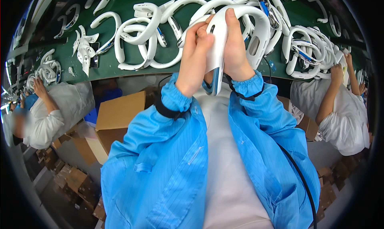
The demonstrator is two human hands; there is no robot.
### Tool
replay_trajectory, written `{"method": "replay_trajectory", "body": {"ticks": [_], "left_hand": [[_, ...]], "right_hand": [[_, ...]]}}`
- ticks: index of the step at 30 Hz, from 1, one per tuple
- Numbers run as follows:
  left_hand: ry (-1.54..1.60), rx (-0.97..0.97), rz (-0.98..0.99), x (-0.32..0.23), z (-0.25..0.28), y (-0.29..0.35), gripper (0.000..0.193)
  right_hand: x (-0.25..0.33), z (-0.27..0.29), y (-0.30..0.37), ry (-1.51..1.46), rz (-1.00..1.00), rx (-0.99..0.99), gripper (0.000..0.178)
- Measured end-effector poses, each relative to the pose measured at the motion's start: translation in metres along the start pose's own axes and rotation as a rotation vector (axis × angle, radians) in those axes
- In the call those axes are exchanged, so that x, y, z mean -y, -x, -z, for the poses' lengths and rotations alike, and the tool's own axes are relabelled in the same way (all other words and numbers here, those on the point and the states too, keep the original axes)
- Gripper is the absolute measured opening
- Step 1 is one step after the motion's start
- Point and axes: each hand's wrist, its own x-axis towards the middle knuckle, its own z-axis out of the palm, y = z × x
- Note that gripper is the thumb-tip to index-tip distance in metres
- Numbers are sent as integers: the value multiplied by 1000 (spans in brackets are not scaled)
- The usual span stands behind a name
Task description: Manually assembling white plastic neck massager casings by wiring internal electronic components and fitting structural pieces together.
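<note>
Hands: my left hand (195, 55) and right hand (235, 49) both grip one white curved shell (219, 41) above the green belt's (132, 75) near edge; one cardboard box (120, 109), contents hidden.

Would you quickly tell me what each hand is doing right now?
Left hand: closed on the white curved plastic part.
Right hand: closed on the same part.

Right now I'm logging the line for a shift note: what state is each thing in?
White curved band: held upright in both hands.
Left hand: gripping the band.
Right hand: gripping the band, thumb on top.
Green conveyor belt: strewn with loose white bands.
Cardboard box: flaps shut.
</note>
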Motion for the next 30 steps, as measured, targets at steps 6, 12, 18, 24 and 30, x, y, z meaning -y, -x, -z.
{"method": "replay_trajectory", "body": {"ticks": [6,12,18,24,30], "left_hand": [[-143,184,76,0,11,20,63],[-96,196,192,-13,23,18,45],[-155,166,198,6,17,30,40],[-293,171,103,18,28,28,49],[-159,177,63,-4,9,21,54]], "right_hand": [[7,6,5,273,-13,119,53],[13,12,6,328,-21,345,45],[10,6,15,189,-285,395,43],[2,4,26,165,-168,303,34],[17,1,24,240,5,356,36]]}}
